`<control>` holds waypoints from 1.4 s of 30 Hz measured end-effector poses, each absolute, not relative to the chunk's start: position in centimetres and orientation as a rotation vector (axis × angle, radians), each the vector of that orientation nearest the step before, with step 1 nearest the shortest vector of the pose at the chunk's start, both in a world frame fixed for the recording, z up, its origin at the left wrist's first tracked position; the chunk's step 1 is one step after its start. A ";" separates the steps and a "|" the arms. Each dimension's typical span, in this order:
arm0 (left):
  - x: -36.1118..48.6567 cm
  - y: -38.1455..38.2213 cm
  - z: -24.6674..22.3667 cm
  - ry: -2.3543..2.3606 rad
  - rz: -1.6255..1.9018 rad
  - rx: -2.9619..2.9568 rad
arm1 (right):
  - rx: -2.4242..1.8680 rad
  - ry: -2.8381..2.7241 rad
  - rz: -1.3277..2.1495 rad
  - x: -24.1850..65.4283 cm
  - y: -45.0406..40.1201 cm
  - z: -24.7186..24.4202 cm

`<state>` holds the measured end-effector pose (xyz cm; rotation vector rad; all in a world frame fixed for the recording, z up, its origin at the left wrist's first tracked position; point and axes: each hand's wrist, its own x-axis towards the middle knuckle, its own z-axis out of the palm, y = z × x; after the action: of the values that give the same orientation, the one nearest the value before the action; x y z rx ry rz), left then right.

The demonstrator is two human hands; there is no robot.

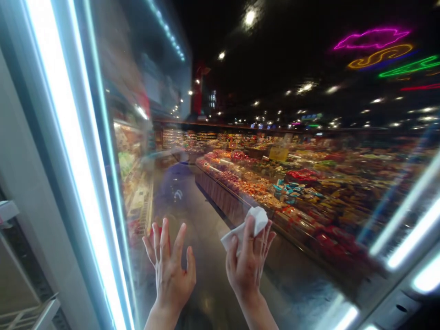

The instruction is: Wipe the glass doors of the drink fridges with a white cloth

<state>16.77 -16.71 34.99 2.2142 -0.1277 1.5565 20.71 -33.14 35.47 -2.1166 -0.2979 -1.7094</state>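
Both hands are raised in front of a clear glass pane (pixel 213 256). My left hand (pixel 174 270), at the lower centre-left, has its fingers spread and holds nothing; its palm faces the glass. To its right, my right hand (pixel 248 261) holds a folded white cloth or tissue (pixel 258 216) between its fingers and the pane. The cloth sticks out above the fingertips and to the left of the thumb. How firmly each palm touches the glass cannot be made out.
Bright light tubes (pixel 65 123) run along the frame at left, with more at lower right. White wire shelving (pixel 37 316) stands at lower left. Beyond the glass, long bins of colourful packaged goods (pixel 254 183) line an aisle (pixel 192 201). A blurred bluish figure shows there.
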 end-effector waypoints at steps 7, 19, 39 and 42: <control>16.8 -19.4 35.4 -0.145 1.550 2.220 | -2.060 -0.584 -1.901 20.3 -35.6 35.1; 17.5 -27.9 36.2 -0.253 1.559 2.235 | -2.184 -0.579 -1.854 20.6 -42.6 34.1; 18.2 -34.1 35.9 -0.271 1.587 2.200 | -2.075 -0.144 -1.780 21.4 -52.4 35.0; 18.2 -34.0 35.8 -0.270 1.575 2.200 | -2.103 -0.189 -1.760 21.1 -51.1 34.7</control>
<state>18.16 -34.02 35.84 2.2002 -0.2704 1.5747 21.07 -51.11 34.71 -2.1033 -0.1891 -1.7596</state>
